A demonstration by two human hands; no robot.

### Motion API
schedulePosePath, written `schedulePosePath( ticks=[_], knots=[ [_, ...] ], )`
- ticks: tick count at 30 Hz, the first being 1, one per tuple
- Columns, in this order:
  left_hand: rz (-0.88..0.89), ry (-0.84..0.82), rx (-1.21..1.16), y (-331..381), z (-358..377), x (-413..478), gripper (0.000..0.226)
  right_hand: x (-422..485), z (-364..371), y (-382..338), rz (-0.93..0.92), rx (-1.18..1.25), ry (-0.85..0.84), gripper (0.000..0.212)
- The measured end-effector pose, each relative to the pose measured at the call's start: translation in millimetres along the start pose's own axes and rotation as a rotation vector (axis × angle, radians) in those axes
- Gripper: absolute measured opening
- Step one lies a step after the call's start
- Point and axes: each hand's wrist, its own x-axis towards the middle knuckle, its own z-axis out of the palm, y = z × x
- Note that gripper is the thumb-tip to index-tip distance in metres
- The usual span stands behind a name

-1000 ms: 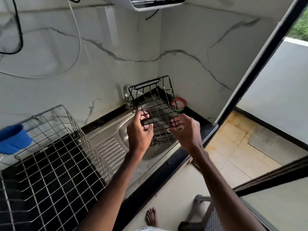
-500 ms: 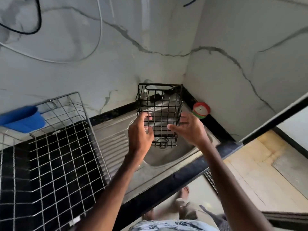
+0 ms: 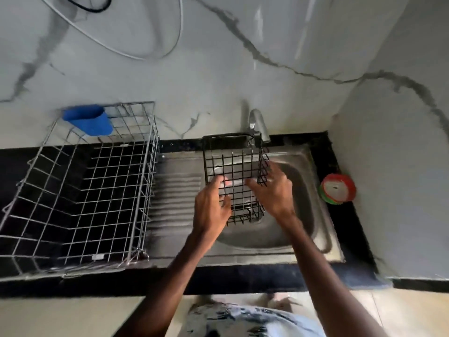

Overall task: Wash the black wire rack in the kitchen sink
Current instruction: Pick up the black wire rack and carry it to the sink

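Black wire rack held upright over steel sink basin, top rim right by tap spout. Left hand fingers curl round rack's left edge; right hand fingers grasp its right edge. Steel dish drainer with blue cup on counter, left of sink. Red-green round tub right of sink; lid marking blurred, unreadable.

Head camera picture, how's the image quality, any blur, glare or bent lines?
Head view: dim, soft light; motion blur smears the marble wall and the black counter; the wide lens bends the counter's edges; the black wire rack, held by the left hand and right hand, reads fairly sharp; only faint sheen on the steel sink.
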Motion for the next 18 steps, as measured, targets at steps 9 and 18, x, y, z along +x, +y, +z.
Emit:
schedulePosePath(
  ticks=[9,18],
  knots=[
    [-0.168,-0.098,0.064,15,2,-19,0.059,9,5,16,-0.004,-0.097,-0.077,0.051],
    [-0.085,-0.264,0.045,-30,-47,-5,0.035,-1,23,19,0.046,-0.198,-0.084,0.033]
  ],
)
